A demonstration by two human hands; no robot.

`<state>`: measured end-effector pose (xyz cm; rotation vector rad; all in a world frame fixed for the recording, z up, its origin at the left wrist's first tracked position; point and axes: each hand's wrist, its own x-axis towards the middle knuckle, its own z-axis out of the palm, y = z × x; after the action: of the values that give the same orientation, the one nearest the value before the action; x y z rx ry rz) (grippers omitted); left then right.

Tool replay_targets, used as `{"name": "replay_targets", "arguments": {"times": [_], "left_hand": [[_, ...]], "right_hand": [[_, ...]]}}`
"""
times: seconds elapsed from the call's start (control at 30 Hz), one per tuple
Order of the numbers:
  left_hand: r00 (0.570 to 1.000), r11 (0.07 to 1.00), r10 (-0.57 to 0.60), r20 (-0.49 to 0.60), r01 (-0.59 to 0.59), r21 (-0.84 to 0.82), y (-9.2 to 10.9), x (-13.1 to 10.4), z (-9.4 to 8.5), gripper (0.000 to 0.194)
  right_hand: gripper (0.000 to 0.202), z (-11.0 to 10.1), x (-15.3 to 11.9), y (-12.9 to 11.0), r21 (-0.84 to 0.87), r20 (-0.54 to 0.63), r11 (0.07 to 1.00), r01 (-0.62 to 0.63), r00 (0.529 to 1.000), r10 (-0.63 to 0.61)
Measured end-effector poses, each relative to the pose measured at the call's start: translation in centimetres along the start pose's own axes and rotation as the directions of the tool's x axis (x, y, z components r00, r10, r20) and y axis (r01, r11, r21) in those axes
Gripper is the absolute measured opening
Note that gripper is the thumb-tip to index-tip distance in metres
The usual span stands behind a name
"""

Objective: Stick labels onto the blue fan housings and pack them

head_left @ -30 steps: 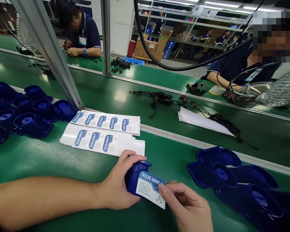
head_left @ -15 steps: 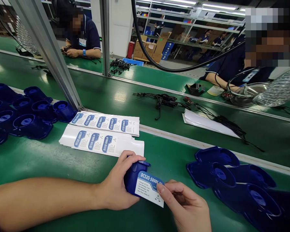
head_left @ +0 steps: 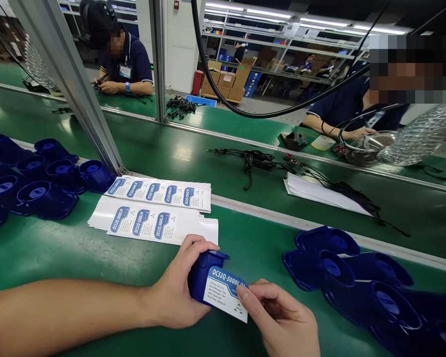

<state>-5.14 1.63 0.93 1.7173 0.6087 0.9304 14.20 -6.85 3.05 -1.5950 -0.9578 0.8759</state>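
Observation:
My left hand (head_left: 182, 287) is wrapped round a blue plastic housing (head_left: 200, 270), tilted on its side above the green bench. A white and blue printed label (head_left: 226, 292) marked DC52Q-5000L/H lies against the housing's side at its left part, while its right end sticks out past it. My right hand (head_left: 282, 315) pinches that right end between thumb and fingers. Whether the label's left part is stuck down, I cannot tell. Just beyond my left hand are label sheets (head_left: 186, 230) bearing several more of the same labels.
Several blue housings (head_left: 46, 196) stand at the left, with more blue housings (head_left: 384, 302) at the right. Black cables (head_left: 258, 159) and white sheets (head_left: 319, 193) lie across the bench. A metal post (head_left: 78, 99) rises at left. Two people (head_left: 124, 67) work opposite.
The view has shifted slightly. Both hands keep their hold on the housing and label, with little visible change between them.

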Motion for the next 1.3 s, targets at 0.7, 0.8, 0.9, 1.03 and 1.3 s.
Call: {"name": "replay_targets", "arguments": {"times": [0.7, 0.8, 0.9, 1.03, 1.3], "left_hand": [[1.0, 1.0, 0.017, 0.015, -0.017, 0.006, -0.2, -0.1, 0.2, 0.089], [0.997, 0.996, 0.074, 0.039, -0.076, 0.046, -0.5, -0.3, 0.4, 0.092], [0.991, 0.989, 0.117, 0.072, -0.123, 0.084, -0.7, -0.6, 0.5, 0.089], [0.993, 0.99, 0.106, 0.055, -0.11, 0.085, -0.7, -0.6, 0.6, 0.086], [0.999, 1.0, 0.01, 0.05, -0.011, 0.02, 0.2, 0.2, 0.2, 0.084]], "right_hand": [[0.058, -0.4, 1.2, -0.2, -0.216, 0.064, 0.969, 0.125, 0.992, -0.113], [0.055, 0.3, 1.1, 0.4, -0.089, 0.222, 0.995, 0.034, 0.975, -0.013], [0.056, 1.1, 0.9, 0.8, -0.055, 0.221, 0.998, -0.017, 0.975, 0.029], [0.053, 1.8, 0.7, 0.8, 0.02, 0.224, 0.998, -0.065, 0.973, 0.058], [0.07, 2.1, 0.1, -1.2, 0.011, 0.278, 0.995, -0.096, 0.956, 0.089]]}}
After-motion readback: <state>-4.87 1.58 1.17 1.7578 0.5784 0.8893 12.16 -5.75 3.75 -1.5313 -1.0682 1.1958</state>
